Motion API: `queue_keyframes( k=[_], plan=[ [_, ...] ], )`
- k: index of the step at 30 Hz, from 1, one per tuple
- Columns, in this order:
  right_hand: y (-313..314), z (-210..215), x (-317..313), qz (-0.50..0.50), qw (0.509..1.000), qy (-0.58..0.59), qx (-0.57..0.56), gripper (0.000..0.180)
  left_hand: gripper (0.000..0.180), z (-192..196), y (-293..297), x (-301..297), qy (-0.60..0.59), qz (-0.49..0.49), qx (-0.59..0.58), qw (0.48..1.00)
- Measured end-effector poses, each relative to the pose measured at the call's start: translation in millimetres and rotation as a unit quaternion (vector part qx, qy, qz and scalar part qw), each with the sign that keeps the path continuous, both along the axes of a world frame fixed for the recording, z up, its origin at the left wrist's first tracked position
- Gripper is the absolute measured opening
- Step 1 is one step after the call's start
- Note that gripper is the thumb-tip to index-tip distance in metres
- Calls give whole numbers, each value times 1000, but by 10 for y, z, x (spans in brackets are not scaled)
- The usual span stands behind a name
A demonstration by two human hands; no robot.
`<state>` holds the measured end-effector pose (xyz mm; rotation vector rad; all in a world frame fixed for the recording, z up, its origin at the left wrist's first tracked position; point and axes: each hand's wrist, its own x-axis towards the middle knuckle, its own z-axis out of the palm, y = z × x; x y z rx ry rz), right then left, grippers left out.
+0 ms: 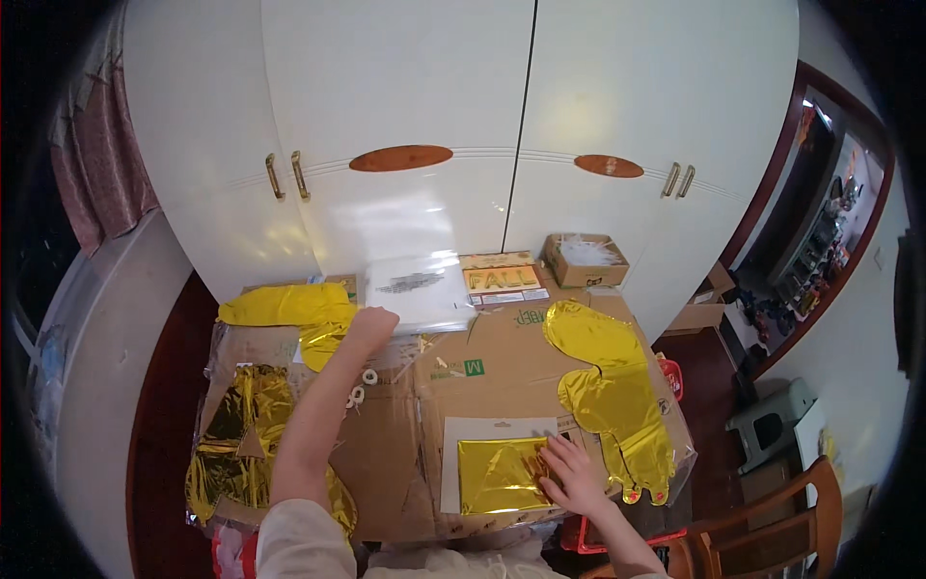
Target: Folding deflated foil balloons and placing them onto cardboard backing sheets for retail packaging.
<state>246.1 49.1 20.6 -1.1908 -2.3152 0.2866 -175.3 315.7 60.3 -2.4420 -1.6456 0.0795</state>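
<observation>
My left hand (374, 326) is closed at the left edge of a stack of clear plastic bags (424, 294) at the back of the table. Its fingertips are hidden, so whether it pinches a bag does not show. My right hand (574, 471) lies with fingers spread on the right side of a folded gold foil balloon (492, 478). That flat balloon rests on a white card (482, 427) with a hanging slot, near the front edge. To its right lies an unfolded, flat gold foil balloon (622, 386).
More gold foil balloons (280, 304) spread along the left side. Small white rolls (369, 377) lie mid-table on the cardboard (386, 454). Behind stand a printed orange box (502, 278) and an open carton (585, 262), against a white wardrobe (405, 77). A wooden chair (772, 531) stands right.
</observation>
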Motion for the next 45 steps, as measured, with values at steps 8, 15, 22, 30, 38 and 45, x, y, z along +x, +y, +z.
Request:
queue_keyframes(
  k=[8,15,22,30,38,45],
  plan=[
    [289,208,-287,24,999,24,12,50,4,272,-396,133,-140,-74,204,966],
    [685,723,-536,-7,987,118,104,46,7,213,-1331,1061,-118,-317,303,891],
    [1689,38,-520,116,982,-145,-43,21,4,-511,-1353,1546,-135,-303,279,901],
    [1778,-441,-585,55,974,-210,65,19,8,-247,-1784,1476,-247,-237,217,914],
    [1594,-13,-689,-3,995,-91,31,16,25,-513,-3816,1303,-614,38,-402,678],
    [935,169,-441,40,993,-71,86,15,40,-1162,-3960,1632,-714,191,-553,384]
  ],
)
